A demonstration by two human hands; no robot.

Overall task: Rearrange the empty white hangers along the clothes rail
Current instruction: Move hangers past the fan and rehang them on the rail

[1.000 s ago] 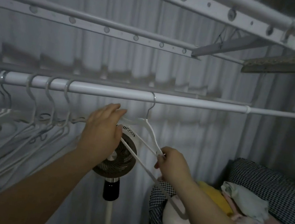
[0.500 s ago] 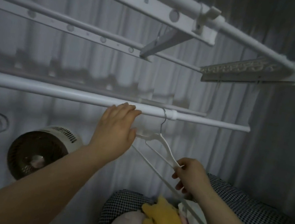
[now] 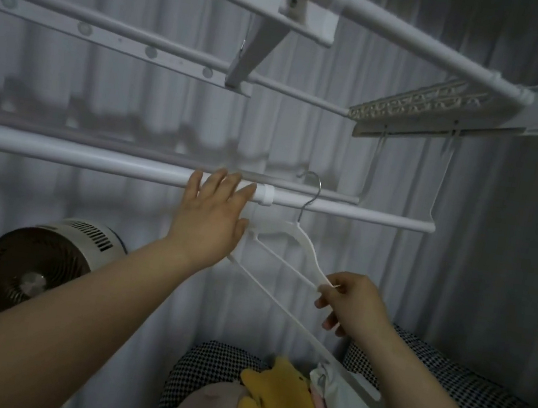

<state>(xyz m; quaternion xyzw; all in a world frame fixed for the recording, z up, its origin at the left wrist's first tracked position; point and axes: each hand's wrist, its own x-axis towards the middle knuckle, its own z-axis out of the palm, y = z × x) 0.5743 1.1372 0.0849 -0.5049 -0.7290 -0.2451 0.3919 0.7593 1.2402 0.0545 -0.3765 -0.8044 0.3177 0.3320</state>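
**White hanger at the rail's end section.** One empty white hanger (image 3: 303,248) sits just right of centre. Its metal hook (image 3: 312,194) arches over the thin end section of the clothes rail (image 3: 94,158), at 3 o'clock of the rail's collar (image 3: 266,195). Whether the hook bears on the rail cannot be told.

The right hand (image 3: 355,302) has its grip clamped on the hanger's lower shoulder tip, pinching it between finger and thumb. The left hand (image 3: 211,220) has its grip apart. Its straight fingers lie spread across the rail at 9 o'clock of the collar, and its thumb side touches the hanger's upper shoulder.

Half a second earlier the hook hung at 9 o'clock of the collar, and the left fingers lay closer together.

A fan (image 3: 41,261) stands at 8 o'clock. A yellow plush toy (image 3: 278,399) lies by a checked cushion (image 3: 463,386) at 6 o'clock. An overhead drying rack (image 3: 421,42) is at 1 o'clock.
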